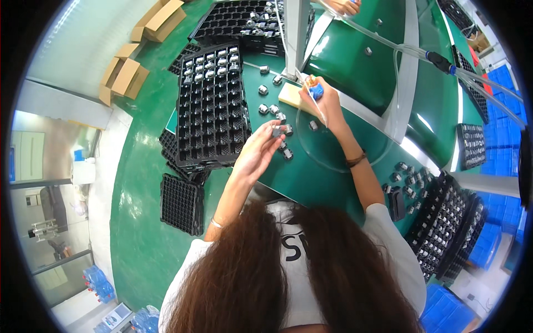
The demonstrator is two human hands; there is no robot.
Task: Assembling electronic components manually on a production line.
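My left hand (255, 154) pinches a small silver-and-black metal part (277, 131) between thumb and fingertips, above the green worktable (311, 183). My right hand (328, 104) is closed round a small blue-and-orange tool (315, 90); its exact kind is hard to make out. A thin pale tube runs beside this hand. Just left of the right hand lies a yellowish block (290, 95), partly under the fingers. Several similar metal parts (263, 109) are scattered on the table around both hands. Left of my left hand, a black compartment tray (214, 111) has parts in its far rows.
More black trays (227, 22) with parts stand at the far left. A grey post (297, 39) rises beyond my hands. At right are loose parts (410, 180) and tilted, filled trays (438, 233). Clear hoses hang overhead. Another person's hand (347, 6) shows at the top.
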